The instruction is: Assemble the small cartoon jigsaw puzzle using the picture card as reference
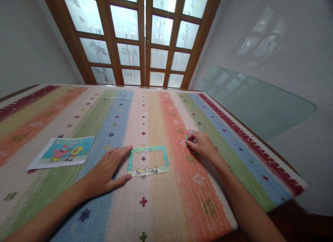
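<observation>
On the tablecloth lies a jigsaw puzzle border [167,162], joined into a rectangle, with cloth showing through its middle. Its strips are teal at the top and sides and more mixed in colour along the bottom. My left hand [110,169] rests flat at its left side, fingers and thumb apart, tips at the upper and lower left corners. To the right, my right hand [200,143] is bent over a small heap of loose puzzle pieces [189,133]. Thumb and fingers are pinched there, apparently on a small piece, and they hide part of the heap.
A printed cartoon picture [66,152] on white paper lies left of my left hand. The striped tablecloth [156,207] covers the table, whose right edge runs beside a pale wall [260,34]. Wooden doors with frosted panes [125,23] stand beyond the far edge.
</observation>
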Demonstrator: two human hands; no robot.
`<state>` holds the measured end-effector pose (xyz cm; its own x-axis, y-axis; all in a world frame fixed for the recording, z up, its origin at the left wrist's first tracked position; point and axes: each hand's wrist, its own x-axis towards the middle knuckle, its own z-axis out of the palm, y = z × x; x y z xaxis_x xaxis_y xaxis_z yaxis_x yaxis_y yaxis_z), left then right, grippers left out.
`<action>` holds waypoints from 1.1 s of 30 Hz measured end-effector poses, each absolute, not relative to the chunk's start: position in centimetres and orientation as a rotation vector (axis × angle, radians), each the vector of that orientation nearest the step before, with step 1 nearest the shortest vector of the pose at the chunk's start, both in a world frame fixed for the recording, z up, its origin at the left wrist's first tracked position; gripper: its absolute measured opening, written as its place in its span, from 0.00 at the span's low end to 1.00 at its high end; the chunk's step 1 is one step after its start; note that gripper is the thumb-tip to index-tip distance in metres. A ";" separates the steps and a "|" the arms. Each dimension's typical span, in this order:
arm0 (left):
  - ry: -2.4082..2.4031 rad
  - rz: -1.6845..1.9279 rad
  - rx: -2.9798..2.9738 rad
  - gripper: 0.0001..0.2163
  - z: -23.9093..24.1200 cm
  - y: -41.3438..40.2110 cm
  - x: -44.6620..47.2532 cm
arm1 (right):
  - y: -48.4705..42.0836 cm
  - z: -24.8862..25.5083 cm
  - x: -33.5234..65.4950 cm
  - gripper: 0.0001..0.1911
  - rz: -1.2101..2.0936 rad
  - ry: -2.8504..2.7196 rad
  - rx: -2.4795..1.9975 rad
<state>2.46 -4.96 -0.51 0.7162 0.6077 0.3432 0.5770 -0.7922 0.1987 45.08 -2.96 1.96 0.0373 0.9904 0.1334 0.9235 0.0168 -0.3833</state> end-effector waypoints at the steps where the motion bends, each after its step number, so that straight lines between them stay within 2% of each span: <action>1: 0.993 0.611 2.833 0.37 -0.6 -5.0 2.4 | -2.9 2.0 45.1 0.04 0.281 -1.926 -1.953; 9: 1.032 0.635 2.824 0.38 -0.6 -5.0 2.4 | -2.8 2.1 44.8 0.06 0.524 -1.891 -1.872; 15: 1.013 0.675 2.799 0.36 -0.1 -5.2 2.6 | -3.2 2.7 44.4 0.08 0.735 -1.814 -1.576; 21: 0.990 0.739 2.786 0.31 -0.6 -5.1 2.6 | -3.9 3.0 43.0 0.14 1.102 -1.727 -1.461; 33: 0.961 0.735 2.813 0.30 0.1 -5.2 2.8 | -5.1 1.8 39.6 0.08 1.226 -1.704 -1.378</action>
